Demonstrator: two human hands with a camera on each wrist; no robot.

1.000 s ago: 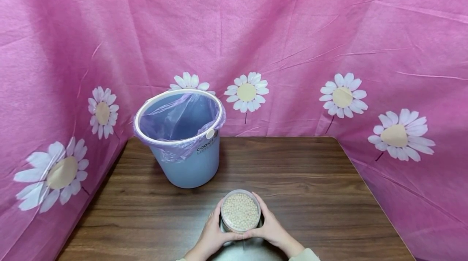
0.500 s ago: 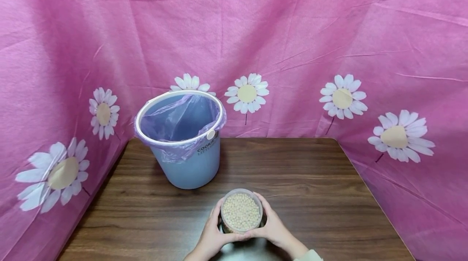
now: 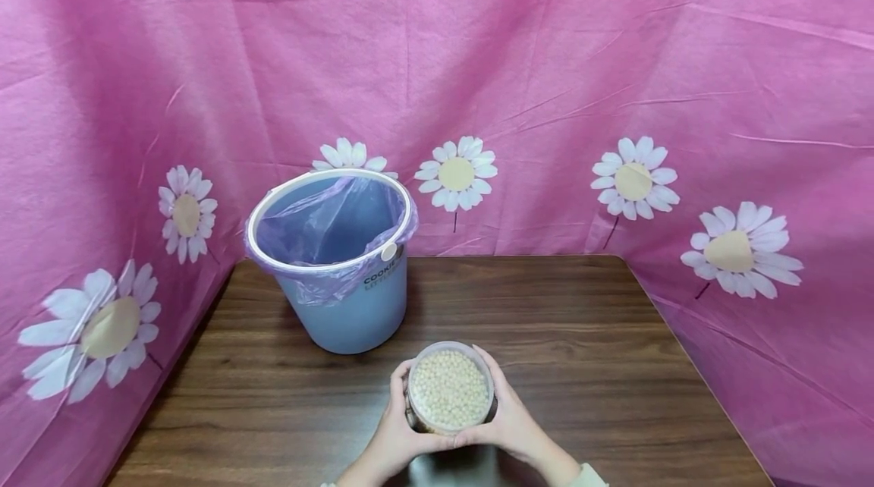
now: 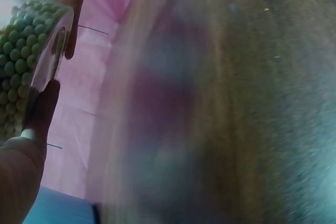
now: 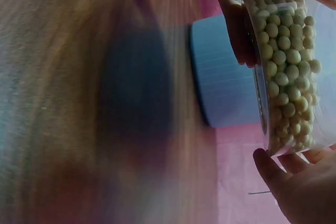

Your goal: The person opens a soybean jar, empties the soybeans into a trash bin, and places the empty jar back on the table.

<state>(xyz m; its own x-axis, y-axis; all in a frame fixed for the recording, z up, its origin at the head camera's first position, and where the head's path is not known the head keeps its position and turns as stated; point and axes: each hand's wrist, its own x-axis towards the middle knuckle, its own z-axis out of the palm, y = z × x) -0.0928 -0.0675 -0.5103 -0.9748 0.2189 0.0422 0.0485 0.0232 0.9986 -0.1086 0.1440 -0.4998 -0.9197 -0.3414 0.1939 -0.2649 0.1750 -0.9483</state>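
A round clear plastic tub (image 3: 451,387) of pale, round soybeans is held between both hands, raised off the table. In the right wrist view, beans (image 5: 286,72) fill its lower part, with bare clear wall above them. My left hand (image 3: 401,422) grips the tub's left side and my right hand (image 3: 508,420) grips its right side. Both thumbs meet at the near edge, while the fingers wrap round the far sides. Behind and to the left of the tub stands a blue trash bin (image 3: 351,320), its mouth lined with a purple plastic bag (image 3: 328,286) under a white rim ring.
Beneath it all is a dark brown wood-grain table (image 3: 546,335), glossy near the front. Pink cloth (image 3: 532,54) printed with white daisies hangs along the back and both sides. Pale sleeve cuffs show at the wrists.
Both hands have lifted the tub a little toward the head camera, so it looks larger and sits slightly higher in the head view. The bin stays put.
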